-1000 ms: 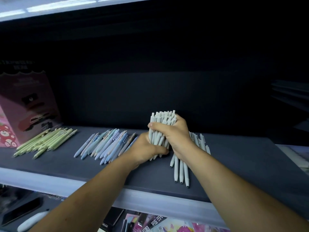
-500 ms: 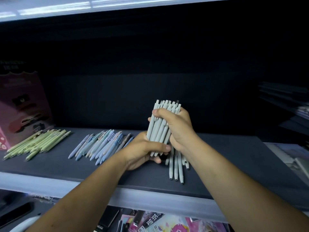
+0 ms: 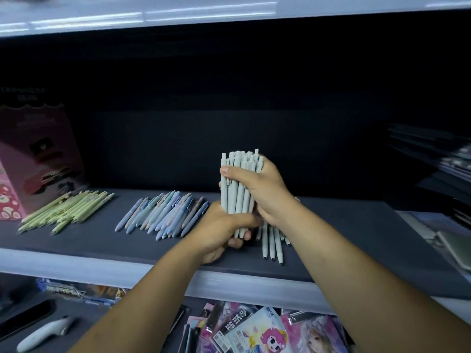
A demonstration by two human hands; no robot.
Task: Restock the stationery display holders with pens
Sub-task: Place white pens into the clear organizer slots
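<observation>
Both hands (image 3: 219, 230) (image 3: 265, 191) around upright pen bundle (image 3: 237, 197)

Grey pens (image 3: 238, 200), green pens (image 3: 66, 210) (pale), pink box (image 3: 38, 154)

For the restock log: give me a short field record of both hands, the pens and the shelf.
left hand: grips the lower part of the upright bundle of pale grey plastic pens
right hand: grips the same bundle's upper part
loose pale grey pens: flat on the dark grey shelf below the right hand
pile of blue pens: on shelf, left of hands
pile of light green pens: far left, beside pink cardboard box
</observation>
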